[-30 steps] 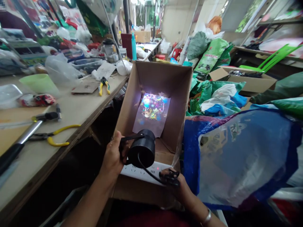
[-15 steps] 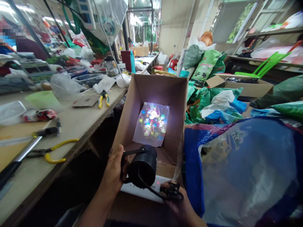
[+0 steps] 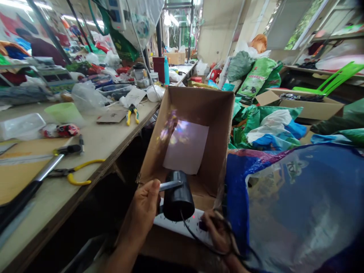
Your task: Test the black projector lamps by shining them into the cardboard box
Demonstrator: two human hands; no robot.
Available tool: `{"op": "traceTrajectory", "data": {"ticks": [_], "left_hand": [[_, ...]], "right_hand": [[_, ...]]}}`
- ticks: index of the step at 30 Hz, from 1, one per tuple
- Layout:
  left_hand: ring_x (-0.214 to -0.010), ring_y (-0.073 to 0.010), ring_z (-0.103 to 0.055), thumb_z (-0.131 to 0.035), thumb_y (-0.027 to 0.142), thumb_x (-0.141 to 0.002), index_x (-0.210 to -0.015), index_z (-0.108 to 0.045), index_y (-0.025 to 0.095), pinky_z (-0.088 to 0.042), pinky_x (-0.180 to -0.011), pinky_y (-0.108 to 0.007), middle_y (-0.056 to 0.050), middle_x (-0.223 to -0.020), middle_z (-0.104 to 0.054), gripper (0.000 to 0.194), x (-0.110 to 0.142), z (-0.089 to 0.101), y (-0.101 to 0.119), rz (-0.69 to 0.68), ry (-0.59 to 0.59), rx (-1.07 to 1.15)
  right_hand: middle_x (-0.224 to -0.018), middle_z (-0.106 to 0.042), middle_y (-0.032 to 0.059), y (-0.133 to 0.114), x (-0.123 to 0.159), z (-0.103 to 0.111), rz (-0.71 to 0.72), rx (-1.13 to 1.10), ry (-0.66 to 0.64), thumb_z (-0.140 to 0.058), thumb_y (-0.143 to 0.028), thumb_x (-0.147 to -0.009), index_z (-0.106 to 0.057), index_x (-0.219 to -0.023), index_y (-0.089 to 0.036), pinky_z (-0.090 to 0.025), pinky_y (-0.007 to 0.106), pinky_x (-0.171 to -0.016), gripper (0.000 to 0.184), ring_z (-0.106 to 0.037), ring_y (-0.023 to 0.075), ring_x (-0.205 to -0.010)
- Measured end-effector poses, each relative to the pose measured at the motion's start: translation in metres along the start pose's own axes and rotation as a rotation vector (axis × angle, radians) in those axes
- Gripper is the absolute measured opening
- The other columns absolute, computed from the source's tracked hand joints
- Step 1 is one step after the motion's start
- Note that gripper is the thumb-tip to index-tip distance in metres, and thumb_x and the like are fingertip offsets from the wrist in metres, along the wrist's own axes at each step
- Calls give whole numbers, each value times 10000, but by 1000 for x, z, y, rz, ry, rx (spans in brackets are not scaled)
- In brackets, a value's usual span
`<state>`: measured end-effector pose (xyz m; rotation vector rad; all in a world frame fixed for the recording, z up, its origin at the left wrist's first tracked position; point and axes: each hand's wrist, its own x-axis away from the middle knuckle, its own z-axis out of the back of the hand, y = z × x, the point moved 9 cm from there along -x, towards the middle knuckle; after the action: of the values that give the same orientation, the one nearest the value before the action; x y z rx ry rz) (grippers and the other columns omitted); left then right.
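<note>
My left hand (image 3: 146,208) is closed round the bracket of a black cylindrical projector lamp (image 3: 178,197), tilted over the near end of an open cardboard box (image 3: 199,99). A white sheet of paper (image 3: 189,148) lies inside the box; faint coloured light falls on its upper left corner and the left wall. Below the lamp, a white power strip (image 3: 179,226) shows a red light. My right hand (image 3: 218,231) is closed at the strip's right end on the black power cord (image 3: 189,230), with a dark end, perhaps the plug, at its fingertips.
On the left workbench (image 3: 96,146) lie yellow-handled pliers (image 3: 82,172), yellow-green pliers (image 3: 132,115), a hammer (image 3: 48,167) and a clear plastic tray (image 3: 22,127). A big blue-edged bag (image 3: 236,204) stands right of the box. A person (image 3: 47,49) is at the far left.
The lamp has turned, and its bright coloured pattern has shifted from the paper's middle to the upper left and dimmed. My right hand has moved slightly right, with the cord hanging looser.
</note>
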<state>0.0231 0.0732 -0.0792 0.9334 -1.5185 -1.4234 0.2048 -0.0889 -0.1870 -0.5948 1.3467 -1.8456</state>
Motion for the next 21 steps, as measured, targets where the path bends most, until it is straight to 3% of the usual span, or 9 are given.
{"op": "traceTrajectory", "data": {"ticks": [4,7,9,12,15,17,19,21], "left_hand": [[-458,-108,-330,-589,468,-789,-523,-505,189,-260,-451,-236,44,-483,-355,395,17,-4,25,-231,-15,-234],[-463,-124,-394,-556,395,-820,-557,-529,197,-285,-492,-259,33,-482,-409,330,27,-15,31,-353,-90,-368],[-493,-140,-449,-558,376,-826,-582,-519,204,-315,-527,-275,20,-509,-458,300,36,-24,34,-484,-128,-461],[-526,-163,-503,-589,443,-809,-604,-509,205,-376,-587,-314,0,-525,-508,324,57,-43,38,-717,-184,-611],[-500,-162,-502,-624,524,-758,-612,-512,204,-431,-597,-344,-4,-506,-508,370,83,-64,40,-938,-272,-678],[-536,-171,-513,-630,497,-757,-702,-541,200,-465,-605,-351,-22,-572,-533,314,100,-68,46,-1103,-252,-632],[-738,-227,-572,-645,369,-751,-887,-557,196,-495,-705,-389,-94,-826,-589,238,111,-65,51,-1209,-171,-587],[-1072,-333,-502,-674,260,-692,-1096,-505,213,-463,-861,-477,-178,-1224,-464,441,111,-66,51,-1206,-184,-620]], "right_hand": [[-833,-665,55,-10,-2,0,-291,-570,53,-597,-538,-797,-559,-650,-183,-549,327,-701,386,-653,197,-761],[-1013,-670,68,-32,4,-24,-394,-819,-119,-698,-510,-722,-598,-941,-225,-537,376,-756,373,-663,221,-854],[-1017,-669,84,-45,8,-37,-367,-847,-254,-712,-538,-687,-527,-1145,-244,-525,398,-753,575,-662,241,-860],[-996,-671,85,-56,10,-45,-268,-839,-353,-743,-599,-589,-467,-1229,-229,-500,394,-801,790,-640,272,-924],[-1051,-651,93,-58,8,-42,-210,-843,-378,-766,-542,-567,-486,-1192,-211,-473,383,-857,760,-608,293,-992],[-1087,-632,100,-60,5,-34,-171,-863,-382,-763,-482,-569,-470,-1194,-214,-462,410,-872,740,-595,314,-1011],[-1096,-622,101,-62,1,-24,-118,-867,-389,-770,-447,-553,-451,-1200,-226,-451,435,-882,755,-582,331,-1034],[-1098,-619,100,-65,-3,-13,-59,-828,-391,-798,-441,-528,-460,-1186,-235,-441,437,-892,768,-571,332,-1053]]}}
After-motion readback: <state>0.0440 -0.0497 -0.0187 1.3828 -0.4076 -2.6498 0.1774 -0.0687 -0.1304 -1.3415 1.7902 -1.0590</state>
